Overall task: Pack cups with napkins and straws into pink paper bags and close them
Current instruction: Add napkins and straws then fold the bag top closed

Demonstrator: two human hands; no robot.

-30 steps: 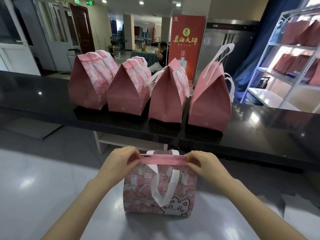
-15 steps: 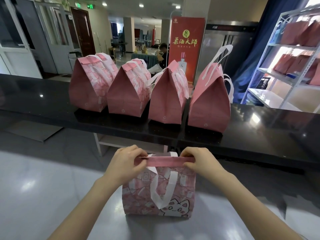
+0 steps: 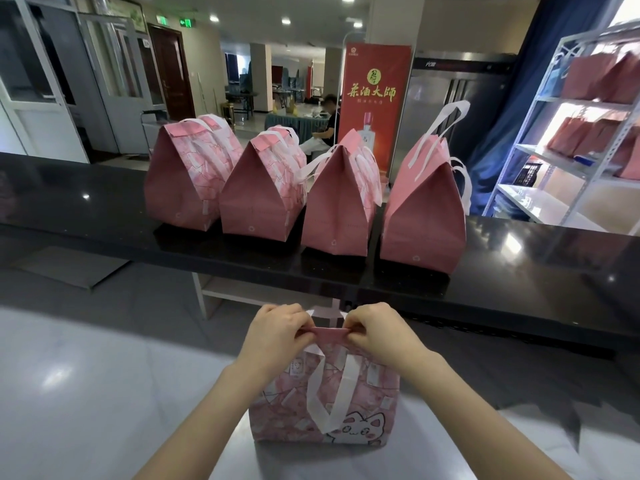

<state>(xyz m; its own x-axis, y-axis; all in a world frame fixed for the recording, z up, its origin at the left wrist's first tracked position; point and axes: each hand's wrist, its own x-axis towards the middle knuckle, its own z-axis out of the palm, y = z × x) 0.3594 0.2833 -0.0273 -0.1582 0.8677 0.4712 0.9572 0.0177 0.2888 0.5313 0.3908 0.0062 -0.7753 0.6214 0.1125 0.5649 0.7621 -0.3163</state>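
Hands sit close at six o'clock: left hand (image 3: 277,336) and right hand (image 3: 375,332) pinch the folded top flap (image 3: 330,333) of the pink cat-print bag (image 3: 377,403). Crease is best pressed flat and level, white handles (image 3: 349,379) clear.

a pink paper bag (image 3: 325,407) with a white cat drawing and a looped white handle (image 3: 334,389) stands upright on the pale near table (image 3: 104,375), its top folded into a narrow strip; four more pink bags (image 3: 256,199) stand closed in a row on the black counter (image 3: 104,216) behind, well apart from it
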